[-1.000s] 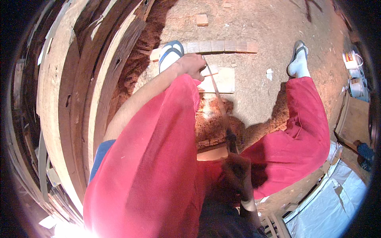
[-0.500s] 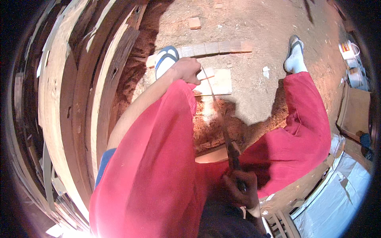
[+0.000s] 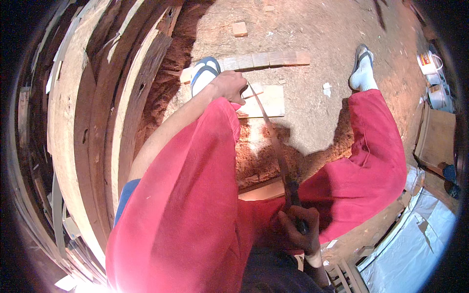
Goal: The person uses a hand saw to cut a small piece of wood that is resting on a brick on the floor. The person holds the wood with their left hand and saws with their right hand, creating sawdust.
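My right hand (image 3: 300, 228) is wrapped around the dark handle of a long, narrow-bladed handsaw (image 3: 274, 141), low between my legs. Its blade slants up and away, the tip end reaching close beside my left hand (image 3: 228, 87). That hand is closed just past my left knee, fingers curled; what they grip is hidden. A small pale wood block (image 3: 256, 90) shows beside the left fingers, across the blade. Beneath lies a flat pale board (image 3: 271, 101) on the ground. I cannot tell whether the blade touches the block.
A row of small wood blocks (image 3: 261, 59) lies beyond the board, with a single block (image 3: 240, 29) farther off. Long timber planks (image 3: 73, 132) are stacked at my left. White buckets (image 3: 430, 63) and a pale blue sheet (image 3: 408, 249) are at the right.
My right hand and the saw handle have shifted slightly to the right, and the blade's slant has changed a little. My left hand stays in place.
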`<state>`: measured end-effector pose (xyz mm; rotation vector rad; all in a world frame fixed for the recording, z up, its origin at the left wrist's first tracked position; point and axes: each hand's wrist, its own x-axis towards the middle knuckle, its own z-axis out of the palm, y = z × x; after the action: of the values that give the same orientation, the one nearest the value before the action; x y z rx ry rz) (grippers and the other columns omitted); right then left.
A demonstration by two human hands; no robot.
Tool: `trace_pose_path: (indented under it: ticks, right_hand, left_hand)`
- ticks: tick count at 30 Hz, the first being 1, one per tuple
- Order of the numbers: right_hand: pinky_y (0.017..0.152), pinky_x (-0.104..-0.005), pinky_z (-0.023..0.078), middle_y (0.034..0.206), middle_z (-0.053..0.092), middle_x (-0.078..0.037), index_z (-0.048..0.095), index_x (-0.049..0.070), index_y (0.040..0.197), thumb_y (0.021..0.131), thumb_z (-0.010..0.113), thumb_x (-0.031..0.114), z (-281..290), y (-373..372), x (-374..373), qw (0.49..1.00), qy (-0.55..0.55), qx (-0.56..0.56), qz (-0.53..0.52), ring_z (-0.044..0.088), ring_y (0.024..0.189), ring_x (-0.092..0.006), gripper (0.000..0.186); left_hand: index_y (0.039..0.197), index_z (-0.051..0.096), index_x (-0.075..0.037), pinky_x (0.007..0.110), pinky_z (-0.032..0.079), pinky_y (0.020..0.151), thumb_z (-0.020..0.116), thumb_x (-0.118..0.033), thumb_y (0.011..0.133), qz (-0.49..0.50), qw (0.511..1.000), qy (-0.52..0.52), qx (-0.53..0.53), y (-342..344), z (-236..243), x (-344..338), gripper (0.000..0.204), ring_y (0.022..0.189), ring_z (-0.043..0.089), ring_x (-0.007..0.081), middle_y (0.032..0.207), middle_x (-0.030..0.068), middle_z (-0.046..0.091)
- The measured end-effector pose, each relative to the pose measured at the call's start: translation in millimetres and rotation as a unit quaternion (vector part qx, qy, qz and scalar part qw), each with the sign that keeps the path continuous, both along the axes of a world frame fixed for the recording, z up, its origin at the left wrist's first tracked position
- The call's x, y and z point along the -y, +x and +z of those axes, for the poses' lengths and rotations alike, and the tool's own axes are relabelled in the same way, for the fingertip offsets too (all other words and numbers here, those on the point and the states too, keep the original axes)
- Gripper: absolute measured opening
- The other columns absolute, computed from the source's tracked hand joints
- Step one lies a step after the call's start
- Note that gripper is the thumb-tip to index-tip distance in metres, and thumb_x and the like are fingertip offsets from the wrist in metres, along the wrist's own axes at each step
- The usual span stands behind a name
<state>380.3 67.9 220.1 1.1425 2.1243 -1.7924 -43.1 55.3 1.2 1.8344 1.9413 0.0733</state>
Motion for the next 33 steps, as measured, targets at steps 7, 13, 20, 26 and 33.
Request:
trace_pose_path:
  ticks: [7,13,20,26,33]
  right_hand:
    - [0.050,-0.0281,0.031,0.062,0.047,0.004,0.059,0.007,0.074,0.092,0.077,0.007,-13,17,9,0.999,0.019,-0.039,0.018,0.041,0.058,-0.0052,0.025]
    - [0.050,-0.0281,0.031,0.059,0.046,0.002,0.057,0.006,0.071,0.091,0.076,0.003,-35,-6,8,0.998,-0.026,-0.015,-0.052,0.040,0.057,-0.0062,0.028]
    - [0.047,-0.0297,0.031,0.054,0.044,-0.002,0.052,0.005,0.067,0.090,0.075,0.003,-11,14,7,0.996,0.057,-0.059,0.017,0.038,0.050,-0.0077,0.032]
    - [0.047,-0.0305,0.030,0.053,0.044,-0.003,0.051,0.006,0.063,0.086,0.077,0.001,-6,3,26,0.995,0.074,-0.037,-0.060,0.040,0.047,-0.0096,0.034]
    - [0.048,-0.0313,0.031,0.053,0.047,-0.003,0.053,0.008,0.064,0.082,0.081,0.003,-7,20,2,0.991,0.123,-0.035,0.032,0.043,0.046,-0.0125,0.033]
  left_hand:
    - [0.080,0.072,0.000,0.053,0.056,0.075,0.074,-0.046,0.072,0.004,1.000,-0.009,-0.007,0,-8,1,0.047,0.080,0.070,0.0458,0.077,0.0264,0.069]
    - [0.080,0.073,0.000,0.053,0.056,0.076,0.074,-0.047,0.073,0.006,1.000,-0.009,0.010,-6,-13,-1,0.048,0.081,0.070,0.0459,0.077,0.0256,0.069]
    - [0.079,0.073,0.001,0.053,0.056,0.075,0.075,-0.049,0.071,0.023,0.999,-0.027,0.015,-3,2,-2,0.050,0.079,0.070,0.0454,0.077,0.0258,0.069]
    - [0.077,0.073,0.002,0.053,0.057,0.074,0.074,-0.045,0.068,0.046,0.999,-0.024,0.012,-1,7,-1,0.048,0.078,0.070,0.0458,0.075,0.0268,0.069]
    - [0.077,0.073,0.002,0.053,0.057,0.073,0.073,-0.043,0.068,0.022,1.000,-0.008,0.019,-2,6,-3,0.046,0.077,0.070,0.0457,0.073,0.0268,0.068]
